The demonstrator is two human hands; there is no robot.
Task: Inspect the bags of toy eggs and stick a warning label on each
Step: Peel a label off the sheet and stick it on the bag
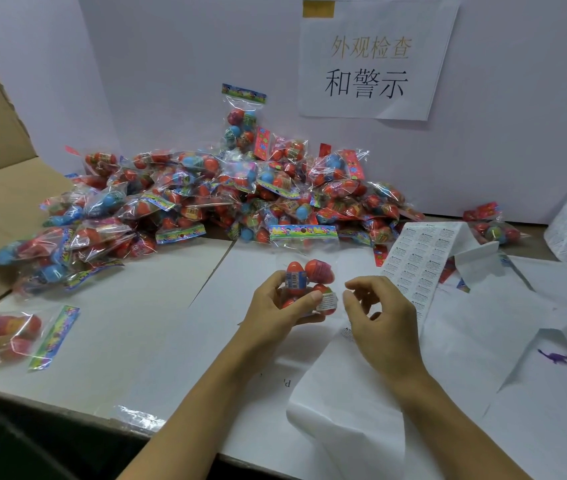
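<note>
White paper covers the bench (157, 306) under a wall sign (372, 60), and at its middle the left hand (275, 306) grips a clear bag of toy eggs (309, 282), thumb pressing a warning label (327, 302) onto the film over one egg. The right hand (375, 310) hovers just beside, fingers curled on nothing; I'd rub the label's edges flat so it holds on the curve. Beyond lie the label sheet (420, 258), a heaped pile of bags (206, 195), one bag apart (1, 337) at left.
</note>
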